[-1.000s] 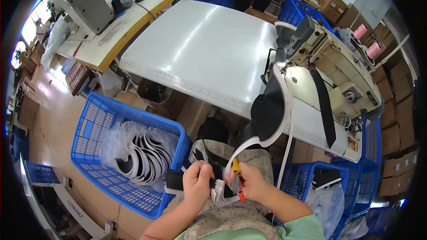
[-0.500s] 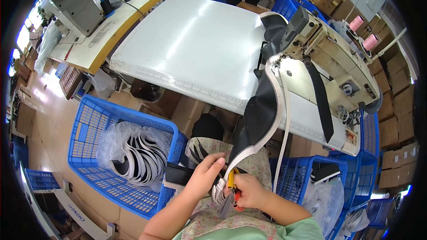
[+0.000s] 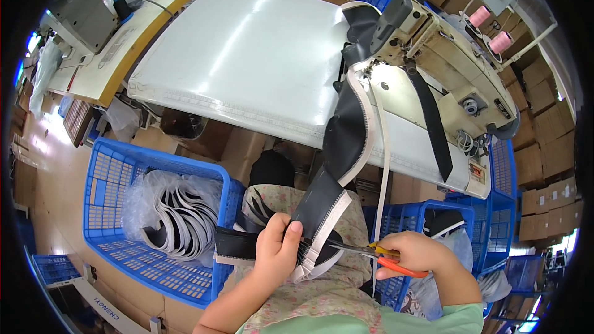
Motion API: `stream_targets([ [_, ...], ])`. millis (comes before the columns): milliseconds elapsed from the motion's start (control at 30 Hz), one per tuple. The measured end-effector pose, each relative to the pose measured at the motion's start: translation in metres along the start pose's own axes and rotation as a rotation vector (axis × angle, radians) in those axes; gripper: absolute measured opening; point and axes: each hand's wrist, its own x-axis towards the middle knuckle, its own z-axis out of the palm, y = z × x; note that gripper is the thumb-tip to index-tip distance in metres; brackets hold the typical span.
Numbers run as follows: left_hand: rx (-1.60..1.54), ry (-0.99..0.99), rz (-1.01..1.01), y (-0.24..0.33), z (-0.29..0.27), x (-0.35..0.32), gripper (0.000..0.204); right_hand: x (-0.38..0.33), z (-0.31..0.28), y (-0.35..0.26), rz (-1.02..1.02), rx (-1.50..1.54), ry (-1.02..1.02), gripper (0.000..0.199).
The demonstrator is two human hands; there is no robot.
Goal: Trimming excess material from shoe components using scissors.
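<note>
My left hand [image 3: 276, 250] is closed over my lap, with the thumb pressing on a long black strip [image 3: 315, 205] edged in off-white binding. Cut-looking black pieces [image 3: 238, 246] stick out to its left. In my right hand [image 3: 430, 248] are scissors [image 3: 403, 267] with orange and yellow handles, the blades pointing left at the binding beside my left fingers. Whether the blades touch the binding I cannot tell. From my lap the strip runs in a twisted chain up to the sewing machine [image 3: 455, 65], its far end lying by the needle area.
On the left stands a blue crate [image 3: 154, 148] holding a plastic bag of curved black-and-white pieces [image 3: 185, 219]. Another blue crate [image 3: 450, 210] is at my right. The white worktable [image 3: 241, 55] spans ahead. A loose white tape [image 3: 382, 192] hangs from the machine.
My right hand has swung outward to the right, turning the scissors so their blades face left. The strip above my left hand now lies flatter. The whole view has shifted slightly.
</note>
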Motion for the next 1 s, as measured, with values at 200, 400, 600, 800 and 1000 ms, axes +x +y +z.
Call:
stream_targets([
  [200,0.158,0.007,0.072,0.007,0.003,-0.002,0.024,0.002,0.001,-0.011,0.019,-0.066,-0.001,0.060],
  [400,0.190,0.028,0.100,0.006,0.003,-0.005,0.023,0.008,0.002,-0.016,0.050,-0.078,-0.032,0.061],
  [600,0.188,0.025,0.095,0.009,0.003,-0.005,0.023,0.007,0.011,-0.021,0.185,-0.023,-0.054,0.067],
  [800,0.172,0.041,0.123,0.006,0.002,-0.006,0.022,-0.006,-0.002,-0.026,0.284,0.020,-0.116,0.063],
  [1000,0.010,0.074,0.067,0.007,-0.011,-0.012,0.024,-0.016,-0.060,-0.011,0.131,0.159,0.327,0.041],
])
